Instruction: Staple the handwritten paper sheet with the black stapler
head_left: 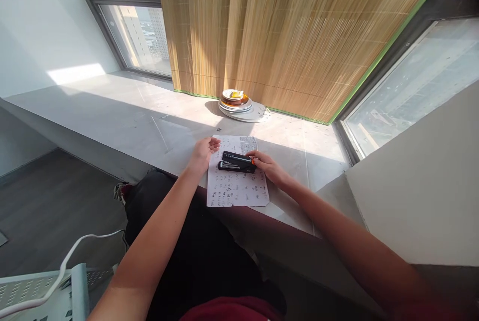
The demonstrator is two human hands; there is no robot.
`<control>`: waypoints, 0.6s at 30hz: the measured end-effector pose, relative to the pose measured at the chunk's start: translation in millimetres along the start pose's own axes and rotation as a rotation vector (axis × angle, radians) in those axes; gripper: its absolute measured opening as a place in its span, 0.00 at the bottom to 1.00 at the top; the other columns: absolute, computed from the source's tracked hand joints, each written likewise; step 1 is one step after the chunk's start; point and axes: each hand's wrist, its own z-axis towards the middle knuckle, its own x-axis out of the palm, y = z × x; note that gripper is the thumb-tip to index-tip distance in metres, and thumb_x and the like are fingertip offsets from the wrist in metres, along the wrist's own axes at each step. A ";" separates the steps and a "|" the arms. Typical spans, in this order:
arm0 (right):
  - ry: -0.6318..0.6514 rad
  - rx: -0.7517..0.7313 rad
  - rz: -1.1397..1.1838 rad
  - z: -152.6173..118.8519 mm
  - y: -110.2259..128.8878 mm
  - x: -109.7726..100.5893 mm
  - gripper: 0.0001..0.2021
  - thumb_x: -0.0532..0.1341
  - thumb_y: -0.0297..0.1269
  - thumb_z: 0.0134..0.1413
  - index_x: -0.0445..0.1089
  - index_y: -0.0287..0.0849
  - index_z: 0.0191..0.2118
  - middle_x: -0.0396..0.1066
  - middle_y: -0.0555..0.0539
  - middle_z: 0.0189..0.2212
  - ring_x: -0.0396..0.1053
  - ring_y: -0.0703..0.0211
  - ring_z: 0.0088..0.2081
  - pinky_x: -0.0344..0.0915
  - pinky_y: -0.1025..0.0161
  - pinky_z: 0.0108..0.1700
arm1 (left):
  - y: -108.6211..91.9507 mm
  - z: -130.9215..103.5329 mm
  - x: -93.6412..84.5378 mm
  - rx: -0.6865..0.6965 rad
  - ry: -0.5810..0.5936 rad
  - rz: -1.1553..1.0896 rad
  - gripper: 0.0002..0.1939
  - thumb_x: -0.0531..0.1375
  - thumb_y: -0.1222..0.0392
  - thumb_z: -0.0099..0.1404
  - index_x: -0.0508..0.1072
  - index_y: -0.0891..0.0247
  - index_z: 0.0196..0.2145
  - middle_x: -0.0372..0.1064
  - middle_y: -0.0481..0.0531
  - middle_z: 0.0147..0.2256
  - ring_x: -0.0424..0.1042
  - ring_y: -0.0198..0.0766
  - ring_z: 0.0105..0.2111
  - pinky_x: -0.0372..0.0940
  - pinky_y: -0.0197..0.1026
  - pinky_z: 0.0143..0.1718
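A black stapler point(236, 165) with an orange-red spot near its back end lies on its side over a sheet of paper point(239, 192) covered with handwriting. My right hand point(266, 165) is closed around the stapler's back end at the right, and its jaws point left, apart from each other. My left hand point(204, 152) rests by the paper's upper left edge, its fingers loosely bent and pointing right, with nothing visible in them. A small gap separates those fingers from the stapler. The paper's near edge reaches over the front of the tiled sill point(175, 149).
Stacked plates and small dishes point(235, 106), a yellow item on top, stand at the back against a bamboo blind point(284, 36). A white wall point(422, 176) bounds the right. At lower left are a white cable point(65, 261) and a perforated white surface point(30, 293).
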 end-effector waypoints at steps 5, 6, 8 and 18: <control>-0.005 -0.036 -0.049 0.1 6.3 -1.1 0.19 0.51 0.49 0.72 0.73 0.48 0.56 0.76 0.46 0.44 0.73 0.48 0.44 0.69 0.48 0.52 | -5.6 -0.6 -3.6 -0.050 -0.008 -0.061 0.12 0.56 0.70 0.72 0.75 0.66 0.32 0.79 0.59 0.34 0.79 0.37 0.33 0.74 0.42 0.48; -0.047 -0.062 -0.063 -0.6 8.1 0.2 0.19 0.51 0.49 0.73 0.74 0.48 0.55 0.76 0.44 0.46 0.73 0.47 0.47 0.69 0.46 0.54 | -6.3 -0.7 -4.3 -0.061 -0.006 -0.068 0.11 0.56 0.70 0.71 0.75 0.66 0.32 0.79 0.59 0.34 0.79 0.37 0.34 0.74 0.42 0.48; -0.115 -0.121 -0.156 -2.1 12.2 4.7 0.19 0.52 0.49 0.73 0.75 0.48 0.55 0.77 0.42 0.50 0.71 0.44 0.53 0.66 0.43 0.59 | -7.1 -1.0 -4.9 -0.064 0.000 -0.067 0.10 0.57 0.70 0.71 0.75 0.66 0.33 0.79 0.59 0.34 0.79 0.37 0.34 0.74 0.43 0.48; -0.286 -0.425 -0.544 -20.2 20.9 18.2 0.13 0.61 0.39 0.70 0.78 0.52 0.55 0.81 0.43 0.44 0.75 0.45 0.46 0.72 0.46 0.51 | -8.7 -8.3 -1.9 -0.007 0.184 -0.040 0.15 0.55 0.61 0.77 0.78 0.67 0.35 0.81 0.62 0.41 0.80 0.41 0.39 0.74 0.44 0.51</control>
